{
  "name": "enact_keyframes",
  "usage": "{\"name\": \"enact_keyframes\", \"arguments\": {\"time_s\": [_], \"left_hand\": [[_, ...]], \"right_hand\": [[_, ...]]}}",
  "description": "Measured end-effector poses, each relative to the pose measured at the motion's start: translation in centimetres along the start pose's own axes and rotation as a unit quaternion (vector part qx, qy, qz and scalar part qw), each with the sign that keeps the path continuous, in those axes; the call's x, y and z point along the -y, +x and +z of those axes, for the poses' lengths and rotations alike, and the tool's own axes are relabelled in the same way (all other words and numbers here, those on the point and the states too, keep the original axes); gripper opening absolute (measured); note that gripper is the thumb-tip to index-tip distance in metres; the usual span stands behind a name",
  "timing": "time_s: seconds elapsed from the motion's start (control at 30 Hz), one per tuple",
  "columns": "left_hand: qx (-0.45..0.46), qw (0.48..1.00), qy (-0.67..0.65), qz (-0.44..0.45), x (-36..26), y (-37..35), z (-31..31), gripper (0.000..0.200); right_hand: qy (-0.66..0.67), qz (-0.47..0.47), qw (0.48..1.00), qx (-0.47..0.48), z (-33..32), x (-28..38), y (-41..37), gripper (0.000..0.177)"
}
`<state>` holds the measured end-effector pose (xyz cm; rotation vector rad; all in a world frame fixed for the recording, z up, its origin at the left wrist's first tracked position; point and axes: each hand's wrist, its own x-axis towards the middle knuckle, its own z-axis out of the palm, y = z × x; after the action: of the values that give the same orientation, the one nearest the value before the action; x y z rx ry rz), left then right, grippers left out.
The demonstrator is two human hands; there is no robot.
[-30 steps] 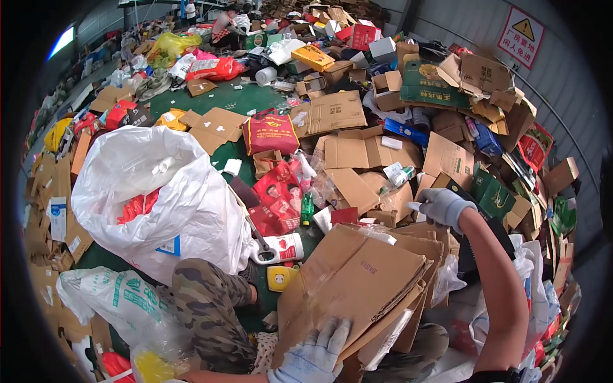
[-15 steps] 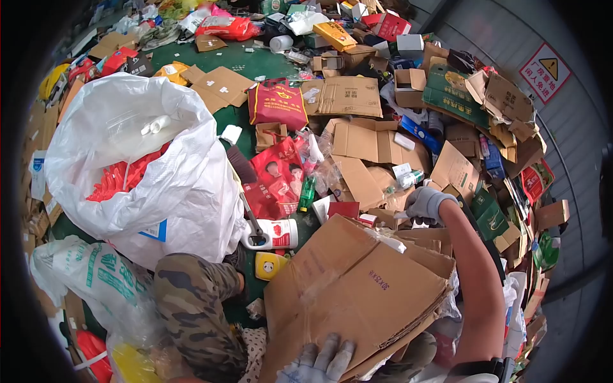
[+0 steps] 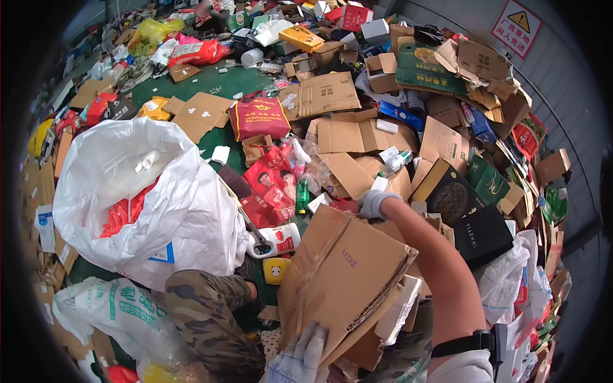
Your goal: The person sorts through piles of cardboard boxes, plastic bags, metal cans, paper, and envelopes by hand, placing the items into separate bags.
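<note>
The left hand [image 3: 300, 357] lies with fingers stretched over the lower part of the flattened cardboard [image 3: 348, 268]; its thumb is hidden, so whether it clamps or only presses cannot be told. The right hand [image 3: 378, 203], just beyond the upper edge, looks closed on a small white piece [image 3: 379, 183]. The cardboard is tilted between the two hands, over the lap; the left palm probably steadies it, leaving the right free to work. Its layers lie face to face, perhaps so that one hand can manage them together. A white carton [image 3: 399, 309] shows beneath, to the right of the left hand.

Left of both hands, a big white sack [image 3: 211, 217] gapes upward, with red material [image 3: 131, 214] and white pieces [image 3: 147, 161] inside; its wide mouth seems handy for dropping things in. Nearer the left hand is a printed translucent bag [image 3: 118, 313], with something yellow [image 3: 156, 373] at its lower end. Between sack and cardboard lies a white jug [image 3: 284, 237], contents unclear. Well beyond the right hand sits an open brown box [image 3: 383, 71], its inside too dark to read.
</note>
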<state>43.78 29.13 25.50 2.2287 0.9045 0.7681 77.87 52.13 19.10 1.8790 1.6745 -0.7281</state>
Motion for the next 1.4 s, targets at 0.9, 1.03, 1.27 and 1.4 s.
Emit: {"name": "enact_keyframes", "arguments": {"time_s": [0.9, 1.03, 1.27, 1.4], "left_hand": [[-0.281, 0.873, -0.342, -0.204, 0.3, 1.8, -25.5, 0.026], [-0.462, 0.807, -0.361, -0.076, -3.2, -9.4, -31.1, 0.032], [-0.76, 0.601, -0.229, 0.088, -10.0, -39.4, -40.0, 0.036], [-0.869, 0.475, -0.085, 0.105, -7.0, -56.7, -45.4, 0.044]], "right_hand": [[0.773, -0.005, 0.635, 0.011, 37.8, 12.2, -5.0, 0.032], [0.754, 0.006, 0.653, 0.071, 31.5, 15.2, -15.5, 0.027], [0.703, -0.097, 0.697, 0.098, 28.9, 18.4, -16.0, 0.028], [0.73, -0.128, 0.67, 0.035, 27.0, 14.3, -15.2, 0.031]]}}
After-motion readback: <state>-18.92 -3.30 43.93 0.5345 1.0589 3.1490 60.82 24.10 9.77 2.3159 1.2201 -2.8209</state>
